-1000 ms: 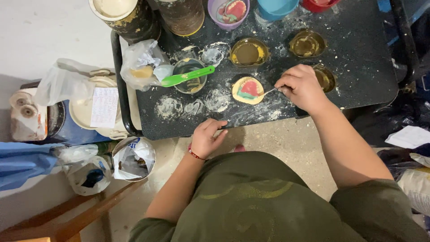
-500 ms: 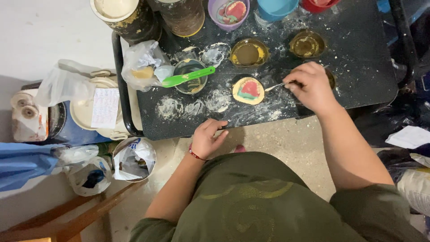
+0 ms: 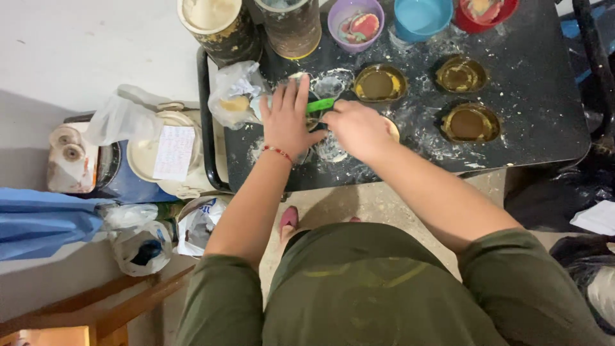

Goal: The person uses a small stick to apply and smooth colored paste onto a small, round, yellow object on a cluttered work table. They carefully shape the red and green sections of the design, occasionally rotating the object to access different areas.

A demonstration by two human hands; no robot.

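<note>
since the earlier frames we see that both hands have moved: the left hand (image 3: 287, 122), which was resting at the near edge of the black table (image 3: 544, 122), is now up on the table, and the right hand (image 3: 359, 128) has shifted to the left, so the two hands are now just beside each other. the left hand lies flat with the fingers spread wide, over a small round mould (image 3: 314, 115) that is mostly hidden under it. the green spatula (image 3: 321, 104) shows between the two hands; the right hand is closed around something near its end, but we cannot tell exactly what the fingers hold, because the hand covers it. the round piece with the red and green colours, which we saw before beside the right hand, is now hidden under that hand; only a pale rim (image 3: 392, 128) shows. white powder is scattered on the table around the hands. near the left hand there is a clear plastic bag (image 3: 234, 93). farther on the table are three dark round moulds (image 3: 379, 83), a purple bowl (image 3: 356, 16) and a blue bowl (image 3: 419, 16).
</note>
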